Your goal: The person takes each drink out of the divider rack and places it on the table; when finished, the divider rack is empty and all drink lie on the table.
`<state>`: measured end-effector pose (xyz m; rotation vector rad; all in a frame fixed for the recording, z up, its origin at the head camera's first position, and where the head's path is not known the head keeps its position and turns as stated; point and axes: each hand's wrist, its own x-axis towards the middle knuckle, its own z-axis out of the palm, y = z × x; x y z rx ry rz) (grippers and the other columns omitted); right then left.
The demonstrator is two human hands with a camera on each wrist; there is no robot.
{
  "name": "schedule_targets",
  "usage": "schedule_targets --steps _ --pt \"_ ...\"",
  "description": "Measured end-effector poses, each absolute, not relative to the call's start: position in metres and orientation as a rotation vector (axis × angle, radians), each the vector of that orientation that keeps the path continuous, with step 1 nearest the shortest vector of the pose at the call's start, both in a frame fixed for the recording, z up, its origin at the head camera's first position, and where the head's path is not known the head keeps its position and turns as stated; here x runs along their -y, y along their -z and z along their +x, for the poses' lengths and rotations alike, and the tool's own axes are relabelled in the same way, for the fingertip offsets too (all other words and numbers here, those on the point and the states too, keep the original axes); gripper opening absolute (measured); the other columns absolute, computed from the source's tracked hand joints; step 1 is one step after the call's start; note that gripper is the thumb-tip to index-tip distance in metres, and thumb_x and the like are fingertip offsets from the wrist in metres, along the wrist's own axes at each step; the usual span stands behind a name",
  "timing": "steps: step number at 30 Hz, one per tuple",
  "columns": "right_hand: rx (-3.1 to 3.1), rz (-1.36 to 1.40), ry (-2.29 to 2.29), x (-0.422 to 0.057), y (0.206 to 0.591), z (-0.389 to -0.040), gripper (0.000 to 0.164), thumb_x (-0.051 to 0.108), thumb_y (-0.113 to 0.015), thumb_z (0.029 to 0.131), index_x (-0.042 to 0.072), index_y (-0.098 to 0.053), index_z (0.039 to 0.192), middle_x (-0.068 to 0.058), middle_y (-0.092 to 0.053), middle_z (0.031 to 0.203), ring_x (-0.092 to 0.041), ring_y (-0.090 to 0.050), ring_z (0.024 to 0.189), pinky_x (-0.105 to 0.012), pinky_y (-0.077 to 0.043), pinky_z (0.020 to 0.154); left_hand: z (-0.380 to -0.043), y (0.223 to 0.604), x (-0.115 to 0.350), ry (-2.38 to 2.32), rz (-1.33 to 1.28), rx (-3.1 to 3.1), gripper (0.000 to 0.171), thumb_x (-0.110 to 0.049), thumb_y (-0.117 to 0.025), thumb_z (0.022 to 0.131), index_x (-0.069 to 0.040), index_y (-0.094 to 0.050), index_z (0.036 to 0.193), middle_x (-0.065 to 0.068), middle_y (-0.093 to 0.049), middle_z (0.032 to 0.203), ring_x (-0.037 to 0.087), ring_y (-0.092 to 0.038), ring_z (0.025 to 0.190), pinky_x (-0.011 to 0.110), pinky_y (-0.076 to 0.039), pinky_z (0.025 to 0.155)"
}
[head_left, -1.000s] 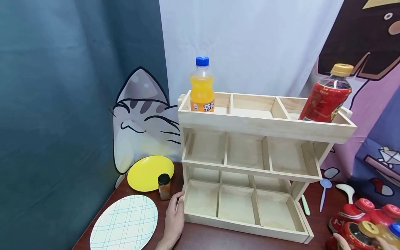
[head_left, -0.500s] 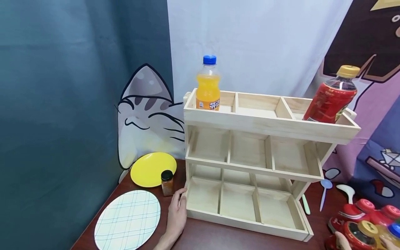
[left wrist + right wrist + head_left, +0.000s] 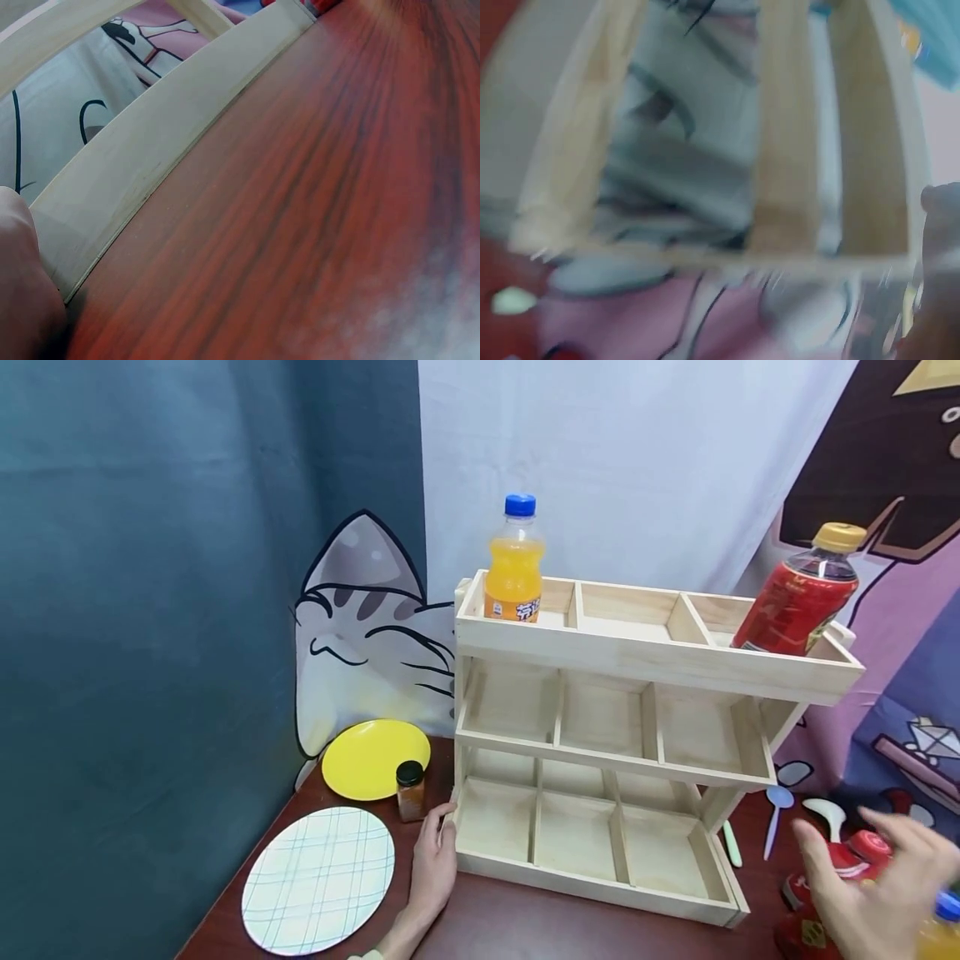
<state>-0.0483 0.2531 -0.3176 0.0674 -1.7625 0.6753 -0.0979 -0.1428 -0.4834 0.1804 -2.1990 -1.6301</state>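
A three-tier wooden rack point(image 3: 660, 652) with divided trays stands on the table. My left hand point(image 3: 435, 868) rests against the outer left side of its bottom tray, thumb and index finger at that side; in the left wrist view the hand point(image 3: 22, 285) sits beside the front board's end. On the top tier an orange soda bottle point(image 3: 514, 572) stands in the left compartment, and a gold-capped red-label bottle point(image 3: 798, 606) leans in the right one. My right hand point(image 3: 885, 889), thumb and fingers spread and holding nothing visible, is above the grouped red-capped bottles point(image 3: 870, 843), partly hiding them.
To the left lie a yellow plate point(image 3: 367, 756) and a checked white plate point(image 3: 318, 885), with a black-capped spice jar point(image 3: 410, 793) between them and the rack. Right of the rack lie a blue spoon point(image 3: 776, 810), a white ladle point(image 3: 825, 814) and a green handle point(image 3: 732, 847).
My right hand has come off the gold-capped bottle among the grouped bottles and risen, fingers apart. The left hand keeps its place at the rack; the head view has shifted slightly left.
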Motion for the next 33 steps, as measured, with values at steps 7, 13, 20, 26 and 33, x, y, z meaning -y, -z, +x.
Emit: schedule_targets --steps 7,13,20,26,33 --pt "1.645 0.68 -0.65 -0.203 0.25 -0.101 0.071 0.054 -0.066 0.072 -0.01 -0.054 0.099 -0.031 -0.05 0.091 -0.041 -0.04 0.091 -0.028 -0.024 0.09 -0.097 0.481 0.146 1.659 0.178 2.162 0.025 -0.019 -0.042 0.095 -0.02 -0.054 0.117 -0.004 -0.053 0.122 0.012 -0.044 0.118 0.04 -0.037 0.094" --pt "1.818 0.902 -0.668 -0.157 0.199 -0.118 0.07 0.051 -0.064 0.074 -0.009 -0.052 0.107 -0.026 -0.051 0.101 -0.035 -0.043 0.096 -0.026 -0.027 0.092 -0.096 0.487 0.149 1.649 0.198 2.171 0.025 -0.019 -0.041 0.095 -0.019 -0.054 0.117 -0.004 -0.052 0.122 0.011 -0.043 0.119 0.039 -0.036 0.096" --pt "2.079 0.914 -0.741 -0.12 0.153 -0.134 0.06 0.031 -0.075 0.071 0.002 -0.047 0.116 -0.012 -0.052 0.111 -0.023 -0.046 0.106 -0.038 -0.033 0.093 -0.093 0.49 0.148 1.674 0.168 2.19 0.025 -0.021 -0.041 0.095 -0.02 -0.053 0.117 -0.003 -0.052 0.123 0.012 -0.046 0.113 0.038 -0.038 0.093" --pt "2.363 0.809 -1.036 -0.081 0.113 -0.147 0.068 0.046 -0.067 0.075 0.01 -0.036 0.125 -0.003 -0.044 0.122 -0.015 -0.041 0.114 -0.037 -0.031 0.099 -0.094 0.488 0.148 1.623 0.148 2.191 0.024 -0.02 -0.041 0.095 -0.021 -0.054 0.116 -0.007 -0.053 0.12 0.01 -0.047 0.112 0.037 -0.039 0.09" --pt "2.602 0.615 -1.292 -0.043 0.089 -0.16 0.086 0.067 -0.055 0.072 0.018 -0.022 0.135 -0.004 -0.034 0.135 -0.015 -0.035 0.124 -0.038 -0.03 0.101 -0.094 0.482 0.143 1.665 0.135 2.16 0.025 -0.017 -0.042 0.094 -0.018 -0.055 0.115 -0.006 -0.053 0.119 0.009 -0.047 0.112 0.037 -0.039 0.092"
